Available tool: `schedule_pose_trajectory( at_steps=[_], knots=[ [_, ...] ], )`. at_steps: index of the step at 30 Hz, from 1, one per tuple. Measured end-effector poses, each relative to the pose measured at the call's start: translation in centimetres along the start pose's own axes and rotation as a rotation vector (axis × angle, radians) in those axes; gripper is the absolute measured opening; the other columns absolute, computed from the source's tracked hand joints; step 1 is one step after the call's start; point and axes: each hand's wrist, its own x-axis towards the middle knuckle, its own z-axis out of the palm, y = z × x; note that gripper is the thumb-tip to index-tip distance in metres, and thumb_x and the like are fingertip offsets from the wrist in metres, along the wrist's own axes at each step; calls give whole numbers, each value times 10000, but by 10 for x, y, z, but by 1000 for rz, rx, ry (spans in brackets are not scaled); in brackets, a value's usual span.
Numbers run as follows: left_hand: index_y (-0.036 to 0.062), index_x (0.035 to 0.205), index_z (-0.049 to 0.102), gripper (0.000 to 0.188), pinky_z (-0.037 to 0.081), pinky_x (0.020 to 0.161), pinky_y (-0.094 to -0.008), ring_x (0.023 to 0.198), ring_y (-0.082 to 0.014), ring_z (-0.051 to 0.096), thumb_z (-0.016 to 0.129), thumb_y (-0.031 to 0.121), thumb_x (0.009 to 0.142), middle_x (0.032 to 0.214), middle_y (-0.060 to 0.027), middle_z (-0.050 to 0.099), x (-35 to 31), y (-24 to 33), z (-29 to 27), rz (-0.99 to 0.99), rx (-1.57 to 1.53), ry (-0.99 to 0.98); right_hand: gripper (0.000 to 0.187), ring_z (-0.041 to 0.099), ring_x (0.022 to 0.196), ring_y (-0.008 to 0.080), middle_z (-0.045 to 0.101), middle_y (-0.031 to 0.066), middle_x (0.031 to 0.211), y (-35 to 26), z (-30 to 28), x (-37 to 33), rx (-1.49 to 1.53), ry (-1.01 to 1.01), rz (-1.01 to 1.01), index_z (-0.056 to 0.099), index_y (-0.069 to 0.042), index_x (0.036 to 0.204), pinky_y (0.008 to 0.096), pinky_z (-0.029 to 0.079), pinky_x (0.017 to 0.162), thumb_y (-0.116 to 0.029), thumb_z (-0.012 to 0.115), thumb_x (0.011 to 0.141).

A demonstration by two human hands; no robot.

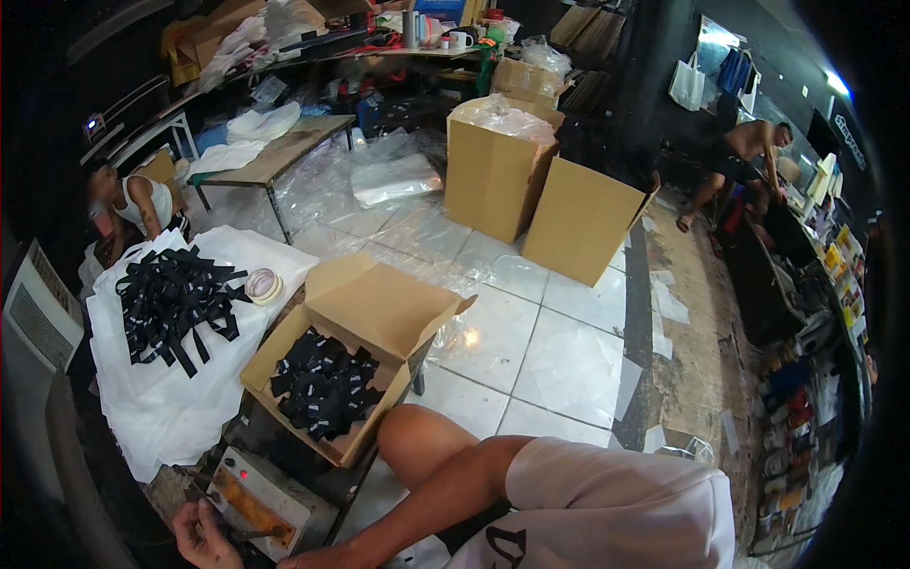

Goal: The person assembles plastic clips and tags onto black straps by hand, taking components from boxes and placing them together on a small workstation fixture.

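At the lower left edge, my left hand (203, 538) is raised beside a grey metal box machine (301, 510). Its fingers are loosely curled and slightly apart, and nothing shows in them. A red light and a worn orange panel mark the machine's top. My right forearm reaches across to its near side, where my right hand (318, 560) is mostly cut off by the lower edge, fingers hidden. Just beyond stands an open cardboard box (258, 372) holding a heap of short black fabric strips (327, 387). Longer black straps (175, 302) are piled on white sheeting (156, 417).
A tape roll (263, 285) lies beside the straps. Two tall cartons (498, 180) stand on the tiled floor ahead, near clear plastic sheeting (396, 178) and a low table (275, 156). One person (142, 204) sits at left; another (744, 156) is at far right.
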Motion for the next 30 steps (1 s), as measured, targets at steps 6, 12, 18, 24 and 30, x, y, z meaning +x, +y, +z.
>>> schedule_pose_trajectory(
  at_steps=[6, 12, 18, 24, 30],
  knots=[
    [-32, 901, 546, 77, 402, 686, -274, 744, -124, 467, 589, 13, 947, 815, -38, 522, -3, -14, 3, -57, -43, -134, 175, 613, 735, 240, 664, 62, 754, -2, -9, 3, 38, 77, -41, 710, -89, 729, 447, 446, 875, -50, 592, 852],
    [-20, 893, 557, 67, 414, 688, -278, 743, -109, 474, 598, 6, 938, 810, -25, 531, -2, -13, -3, -146, -60, -143, 158, 623, 762, 244, 664, 78, 766, -2, -10, 2, 19, -15, -16, 718, -82, 747, 460, 435, 907, -55, 608, 857],
    [-25, 1160, 578, 227, 419, 729, -293, 780, -129, 486, 613, 70, 957, 864, -41, 545, -4, -4, 1, -66, -78, -66, 147, 630, 780, 241, 667, 80, 774, -1, -6, 1, 18, 10, -26, 724, -76, 750, 466, 440, 928, -72, 632, 865],
    [-5, 1282, 542, 330, 463, 832, -343, 884, -169, 549, 593, 121, 981, 938, -80, 581, -1, -8, 5, -128, -3, -163, 134, 628, 777, 235, 673, 75, 777, -2, -11, -8, 22, 116, -24, 727, -78, 750, 453, 446, 922, -62, 640, 852],
    [-84, 1139, 604, 346, 544, 759, -383, 842, -277, 651, 697, 176, 930, 992, -185, 689, 25, -8, -32, 95, -111, -44, 165, 644, 863, 202, 697, 45, 862, -3, -4, 7, -45, -169, 11, 747, -115, 843, 454, 429, 930, -146, 601, 913]
  ],
)
